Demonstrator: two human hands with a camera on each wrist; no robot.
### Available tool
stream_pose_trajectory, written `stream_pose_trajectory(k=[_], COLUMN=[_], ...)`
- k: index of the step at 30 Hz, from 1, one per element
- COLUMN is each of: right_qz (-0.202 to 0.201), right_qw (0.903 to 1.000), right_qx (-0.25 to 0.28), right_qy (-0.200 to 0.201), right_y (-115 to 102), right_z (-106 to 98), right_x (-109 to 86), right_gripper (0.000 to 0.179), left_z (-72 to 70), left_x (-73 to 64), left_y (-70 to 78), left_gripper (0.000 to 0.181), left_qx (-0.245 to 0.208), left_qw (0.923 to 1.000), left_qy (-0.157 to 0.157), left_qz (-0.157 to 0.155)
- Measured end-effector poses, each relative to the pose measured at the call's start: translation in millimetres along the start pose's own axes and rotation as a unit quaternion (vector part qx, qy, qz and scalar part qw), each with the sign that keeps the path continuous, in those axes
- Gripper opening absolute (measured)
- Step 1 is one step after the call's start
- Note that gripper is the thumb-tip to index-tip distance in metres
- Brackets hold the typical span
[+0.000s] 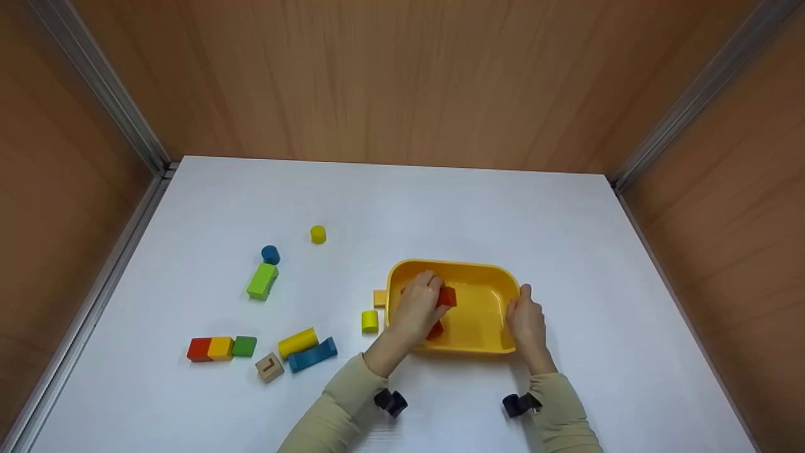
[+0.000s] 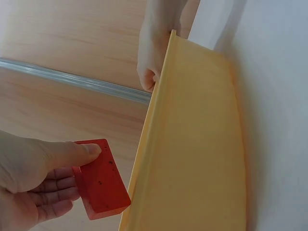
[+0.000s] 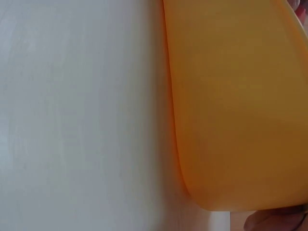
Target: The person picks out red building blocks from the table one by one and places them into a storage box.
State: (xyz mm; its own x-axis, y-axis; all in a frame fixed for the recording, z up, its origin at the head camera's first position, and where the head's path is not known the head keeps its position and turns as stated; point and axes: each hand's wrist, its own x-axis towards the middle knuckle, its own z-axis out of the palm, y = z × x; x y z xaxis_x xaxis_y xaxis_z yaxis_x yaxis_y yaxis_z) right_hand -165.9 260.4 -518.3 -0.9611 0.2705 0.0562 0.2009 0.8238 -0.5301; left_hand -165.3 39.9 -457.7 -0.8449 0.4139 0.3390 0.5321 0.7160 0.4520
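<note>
While red cube (image 1: 199, 350), orange cube (image 1: 221, 349) and green cube (image 1: 244, 346) were lined up at left of worktop (image 1: 471, 207), wooden cube (image 1: 270, 367), yellow cylinder (image 1: 298, 341) and blue block (image 1: 313, 355) were clustered nearby. Farther right, red block (image 1: 447, 297) was gripped by fingers (image 2: 54, 196) of left hand (image 1: 415, 307), held over yellow tray (image 1: 484, 308); another red piece (image 1: 435, 331) was contained below. At right end, tray was gripped by right hand (image 1: 527, 321).

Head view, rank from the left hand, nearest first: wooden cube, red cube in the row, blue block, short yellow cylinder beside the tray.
Distance from the left hand:
1. Short yellow cylinder: just left of the tray.
2. Blue block: farther left.
3. Wooden cube: left of the blue block.
4. Red cube: row's left end.
</note>
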Motion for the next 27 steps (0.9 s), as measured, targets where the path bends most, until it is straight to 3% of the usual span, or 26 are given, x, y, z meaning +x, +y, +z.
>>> stream_pose_trajectory(k=[7,16,27], right_qz=[0.015,0.030,0.014], right_qw=[0.9998,0.9992,0.9997], right_qx=[0.005,0.006,0.009], right_qy=[-0.011,-0.026,-0.020], right_y=[-0.6,-1.6,-1.1], right_z=[0.2,0.3,0.0], right_x=[0.3,0.7,0.1], right_gripper=[0.012,0.014,0.013], left_z=[16.4,33.9,51.6], left_x=[7.3,10.9,20.1], left_y=[7.3,10.8,14.2], left_gripper=[0.033,0.027,0.007], left_qx=[0.001,0.009,0.086], left_qw=[0.9992,0.9971,0.9877], left_qy=[-0.037,-0.060,-0.072], left_qz=[0.014,0.046,0.109])
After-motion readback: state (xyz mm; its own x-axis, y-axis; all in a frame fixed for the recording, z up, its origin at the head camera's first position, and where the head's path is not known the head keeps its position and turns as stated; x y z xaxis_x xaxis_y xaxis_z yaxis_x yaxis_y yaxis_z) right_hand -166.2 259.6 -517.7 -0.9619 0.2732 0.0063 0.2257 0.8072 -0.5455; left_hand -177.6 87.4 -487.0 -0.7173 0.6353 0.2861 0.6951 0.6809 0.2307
